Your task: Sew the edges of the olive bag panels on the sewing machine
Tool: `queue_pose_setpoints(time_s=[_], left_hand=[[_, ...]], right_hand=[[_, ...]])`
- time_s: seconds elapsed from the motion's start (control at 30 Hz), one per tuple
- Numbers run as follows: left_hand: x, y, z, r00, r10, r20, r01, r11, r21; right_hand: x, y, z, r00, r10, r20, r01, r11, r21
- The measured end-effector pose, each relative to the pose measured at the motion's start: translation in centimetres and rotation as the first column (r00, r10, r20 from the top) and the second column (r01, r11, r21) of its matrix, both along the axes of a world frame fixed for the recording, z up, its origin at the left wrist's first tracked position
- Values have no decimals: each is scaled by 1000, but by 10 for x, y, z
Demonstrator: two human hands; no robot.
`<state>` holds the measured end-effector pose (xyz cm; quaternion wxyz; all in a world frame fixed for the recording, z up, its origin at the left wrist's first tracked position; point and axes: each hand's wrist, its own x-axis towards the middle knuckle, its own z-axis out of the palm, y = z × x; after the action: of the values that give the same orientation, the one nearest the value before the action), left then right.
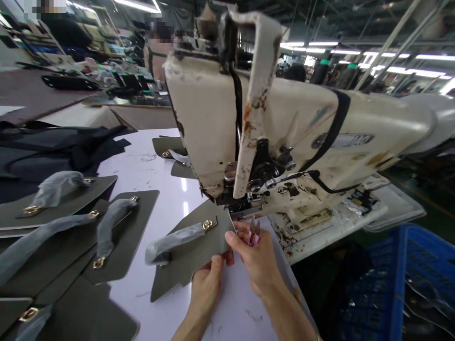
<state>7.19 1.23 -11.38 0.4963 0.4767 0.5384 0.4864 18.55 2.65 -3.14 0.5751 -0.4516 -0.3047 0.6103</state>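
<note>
Left grip (208, 282), right grip (261, 263), both holding olive panel (199, 248)

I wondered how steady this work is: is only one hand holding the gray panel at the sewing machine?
No, the left hand and right hand both hold the gray panel by its edge.

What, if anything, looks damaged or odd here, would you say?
The sewing machine looks worn: its upright bracket has chipped paint and rust-coloured patches. Thin dark marks, perhaps threads, show on the white tabletop.
</note>
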Motion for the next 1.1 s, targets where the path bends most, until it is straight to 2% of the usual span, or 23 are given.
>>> queue_pose_setpoints(time_s=[0.07, 0.2, 0.37, 0.43, 0.67, 0.83, 1.0, 1.1], left_hand=[[-5, 2, -4, 995, 47, -92, -46, 999, 11], [-5, 4, -4, 982, 113, -148, -103, 992, 74], [-1, 6, 7, 979, 156, -134, -139, 982, 126], [0, 6, 8, 980, 160, -117, -146, 982, 121], [4, -2, 10, 982, 146, 120, -145, 989, -13], [11, -1, 26, 889, 139, 437, -129, 990, -53], [10, -1, 36, 854, 132, 503, -110, 991, -74], [9, -2, 39, 836, 163, 524, -100, 984, -147]], right_hand=[[4, 1, -1, 999, 18, 28, -19, 1000, 15], [15, 3, -4, 993, 12, 120, -15, 1000, 20], [25, 4, -2, 984, 115, 137, -114, 993, -15], [27, 5, 1, 984, 115, 133, -114, 993, -13], [29, 11, 10, 990, 137, 15, -137, 990, 23], [36, 5, 5, 990, 87, 107, -88, 996, 6], [38, -4, 6, 989, 38, 146, -27, 997, -77], [38, -8, 10, 990, 70, 122, -57, 993, -107]])
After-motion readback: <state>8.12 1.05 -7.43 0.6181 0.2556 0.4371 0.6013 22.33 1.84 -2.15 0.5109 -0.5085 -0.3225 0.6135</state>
